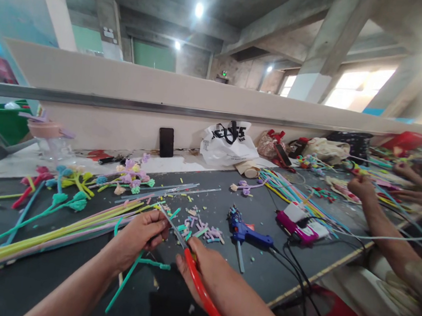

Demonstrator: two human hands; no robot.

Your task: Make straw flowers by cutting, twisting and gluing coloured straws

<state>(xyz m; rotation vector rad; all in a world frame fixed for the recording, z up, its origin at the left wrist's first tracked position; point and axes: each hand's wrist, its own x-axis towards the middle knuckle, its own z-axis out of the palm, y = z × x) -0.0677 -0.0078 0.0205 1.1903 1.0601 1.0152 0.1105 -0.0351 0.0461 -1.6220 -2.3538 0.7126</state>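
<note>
My right hand (pixel 203 265) grips red-handled scissors (pixel 197 290), whose blades point up and left toward my left fingers. In my left hand (pixel 142 234), closed in a pinch, are green pipe cleaners (pixel 126 280), with ends hanging below the palm and one poking out to the right. The blade tips meet the work close to my left fingertips; whether they touch it I cannot tell. Short cut pieces of pipe cleaner (pixel 203 227) lie just beyond my hands. A bundle of long yellow and pink pipe cleaners (pixel 56 232) lies to the left.
A blue glue gun (pixel 250 233) rests right of my hands, its cable running to a purple power strip (pixel 299 230). Pipe-cleaner flowers (pixel 134 175), a phone (pixel 166 142) and a white bag (pixel 227 144) are at the back. Other people's hands (pixel 364 189) work at right.
</note>
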